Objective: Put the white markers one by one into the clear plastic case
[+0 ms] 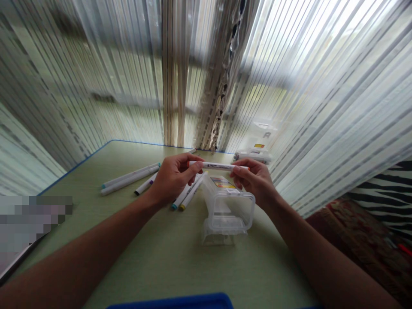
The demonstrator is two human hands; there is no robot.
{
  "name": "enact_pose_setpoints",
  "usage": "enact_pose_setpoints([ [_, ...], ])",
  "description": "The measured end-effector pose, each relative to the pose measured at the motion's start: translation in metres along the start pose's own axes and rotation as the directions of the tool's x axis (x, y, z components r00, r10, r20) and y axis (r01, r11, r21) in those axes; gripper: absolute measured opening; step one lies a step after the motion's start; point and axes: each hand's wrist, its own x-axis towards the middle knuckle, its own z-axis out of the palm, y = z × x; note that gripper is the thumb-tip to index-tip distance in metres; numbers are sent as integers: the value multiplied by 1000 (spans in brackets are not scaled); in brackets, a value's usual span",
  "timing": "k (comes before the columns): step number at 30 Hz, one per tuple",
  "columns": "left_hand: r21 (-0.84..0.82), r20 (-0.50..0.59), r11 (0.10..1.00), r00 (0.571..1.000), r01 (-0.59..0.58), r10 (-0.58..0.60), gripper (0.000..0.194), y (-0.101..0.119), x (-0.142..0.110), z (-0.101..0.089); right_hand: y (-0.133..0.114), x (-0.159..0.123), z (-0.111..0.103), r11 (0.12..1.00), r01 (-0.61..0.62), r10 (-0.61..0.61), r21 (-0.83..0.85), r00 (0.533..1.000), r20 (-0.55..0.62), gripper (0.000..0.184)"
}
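Note:
Between my two hands is a white marker [219, 166] with orange-red ends, held level above the table. My left hand [175, 176] pinches its left end, and my right hand [254, 178] pinches the right end. Just below it, a clear plastic box [230, 210] lies on its side, its mouth facing me and its lid folded down on the table. Two markers with teal and yellow ends [185, 199] lie left of the box, partly behind my left hand. Farther left are white markers with teal ends [130, 178] and a black-ended marker [143, 186].
A second clear box [254, 154] with its lid up stands at the table's far right. The green table [154, 257] has a blue edge along the curtains [128, 86]. A blue object [174, 302] shows at the bottom, and a pixelated dark-edged item [28, 231] at left.

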Motion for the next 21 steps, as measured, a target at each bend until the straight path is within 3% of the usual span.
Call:
enact_pose_setpoints([
  [21,5,1,1000,1000,-11,11,21,-1,0,0,-1,1,2,1000,0,0,7,1000,-4,20],
])
